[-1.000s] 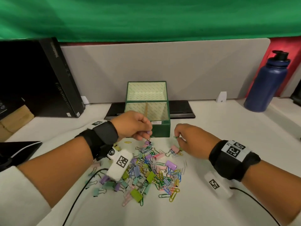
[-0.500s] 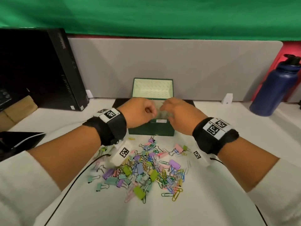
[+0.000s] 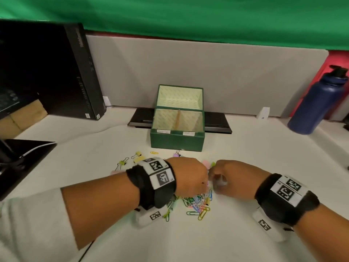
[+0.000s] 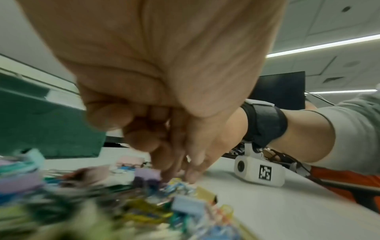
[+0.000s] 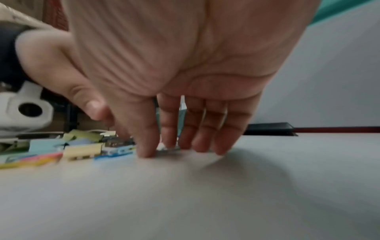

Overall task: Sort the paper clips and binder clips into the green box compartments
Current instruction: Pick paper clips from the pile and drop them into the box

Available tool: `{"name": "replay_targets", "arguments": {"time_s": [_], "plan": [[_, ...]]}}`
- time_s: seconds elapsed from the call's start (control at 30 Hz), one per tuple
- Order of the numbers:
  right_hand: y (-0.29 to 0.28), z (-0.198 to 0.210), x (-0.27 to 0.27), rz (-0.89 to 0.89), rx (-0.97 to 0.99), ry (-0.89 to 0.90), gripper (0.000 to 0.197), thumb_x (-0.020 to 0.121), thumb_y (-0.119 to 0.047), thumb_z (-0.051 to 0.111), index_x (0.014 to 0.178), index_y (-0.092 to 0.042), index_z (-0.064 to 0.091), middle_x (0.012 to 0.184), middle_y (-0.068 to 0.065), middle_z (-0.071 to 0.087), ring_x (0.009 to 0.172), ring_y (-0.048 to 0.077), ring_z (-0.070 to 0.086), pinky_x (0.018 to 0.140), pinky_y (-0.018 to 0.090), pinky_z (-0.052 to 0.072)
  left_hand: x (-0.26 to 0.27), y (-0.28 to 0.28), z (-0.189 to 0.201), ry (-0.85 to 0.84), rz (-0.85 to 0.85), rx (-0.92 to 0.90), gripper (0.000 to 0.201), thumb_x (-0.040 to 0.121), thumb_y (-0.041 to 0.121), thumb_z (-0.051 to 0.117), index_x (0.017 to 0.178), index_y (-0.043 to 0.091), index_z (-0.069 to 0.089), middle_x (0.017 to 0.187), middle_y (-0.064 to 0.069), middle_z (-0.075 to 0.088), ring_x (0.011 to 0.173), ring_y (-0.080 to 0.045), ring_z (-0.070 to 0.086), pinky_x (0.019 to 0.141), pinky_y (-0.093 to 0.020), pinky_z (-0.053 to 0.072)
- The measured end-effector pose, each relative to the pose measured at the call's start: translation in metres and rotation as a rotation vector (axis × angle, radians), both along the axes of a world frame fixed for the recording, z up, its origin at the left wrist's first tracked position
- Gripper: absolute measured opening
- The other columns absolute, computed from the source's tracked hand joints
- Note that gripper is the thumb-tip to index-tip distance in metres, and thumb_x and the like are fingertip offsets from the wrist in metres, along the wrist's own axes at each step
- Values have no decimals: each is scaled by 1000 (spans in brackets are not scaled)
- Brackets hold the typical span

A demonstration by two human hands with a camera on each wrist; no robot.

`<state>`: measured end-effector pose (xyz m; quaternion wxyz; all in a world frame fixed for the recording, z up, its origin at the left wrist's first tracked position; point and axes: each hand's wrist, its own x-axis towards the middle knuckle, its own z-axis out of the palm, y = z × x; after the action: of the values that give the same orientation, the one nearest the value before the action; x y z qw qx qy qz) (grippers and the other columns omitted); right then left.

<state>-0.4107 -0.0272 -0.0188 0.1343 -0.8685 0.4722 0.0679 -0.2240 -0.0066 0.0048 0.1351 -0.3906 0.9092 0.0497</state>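
Observation:
The green box [image 3: 177, 140] stands open at mid-table; its front section has a divider and two labels, and nothing shows inside. In front of it lies a pile of coloured paper clips and binder clips [image 3: 198, 203], largely covered by both hands. My left hand [image 3: 190, 176] is down on the pile with curled fingers; its fingertips [image 4: 164, 168] meet beside a purple binder clip [image 4: 147, 175], and blur hides whether anything is pinched. My right hand [image 3: 228, 180] touches the table at the pile's right edge with straight fingers [image 5: 148, 146], thumb apart.
Loose yellow and green binder clips [image 3: 138, 155] and a yellow paper clip [image 3: 154, 152] lie left of the hands. A blue bottle [image 3: 317, 103] stands far right and a black computer case [image 3: 71, 72] far left. A flat black device [image 3: 217, 123] lies behind the box.
Both hands were at the pile a second ago, rose together over the box's front section, and have now come back down onto the pile.

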Motion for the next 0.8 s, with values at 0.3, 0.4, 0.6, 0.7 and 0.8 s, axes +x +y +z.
{"name": "replay_targets", "arguments": {"time_s": [0.3,0.4,0.6,0.7,0.8], "plan": [[1,-3,7,-122,13,21,21,93,-26,57,114,-26,60,108,0,67,91,20,62,78,25,47,-47,-5,-12,-110,208,-35,23,92,34,61,86,12,63,76,1,57,77,-21,58,65,-32,43],[-1,-3,5,-124,11,5,23,92,-23,56,114,-29,57,104,-3,65,89,18,60,77,25,47,-41,-12,-14,-55,214,23,25,91,19,56,67,14,51,66,3,48,68,-19,53,65,-29,44],[1,4,4,-105,-36,-29,10,96,-24,45,86,-26,44,96,3,59,82,20,54,67,26,37,-12,-17,-5,212,344,170,17,90,25,58,80,14,67,92,-8,70,88,-26,64,82,-34,55],[1,5,5,-77,-10,-36,14,102,-26,38,89,-26,42,81,-3,52,72,17,49,56,24,32,15,-22,2,529,518,315,16,86,20,68,82,4,69,81,-9,75,69,-22,69,66,-30,56],[2,2,7,-45,47,6,13,103,-30,39,94,-26,48,76,-9,46,79,18,50,58,22,32,39,-18,6,837,660,590,12,89,3,67,83,7,57,70,-9,73,54,-15,64,49,-22,51]]}}
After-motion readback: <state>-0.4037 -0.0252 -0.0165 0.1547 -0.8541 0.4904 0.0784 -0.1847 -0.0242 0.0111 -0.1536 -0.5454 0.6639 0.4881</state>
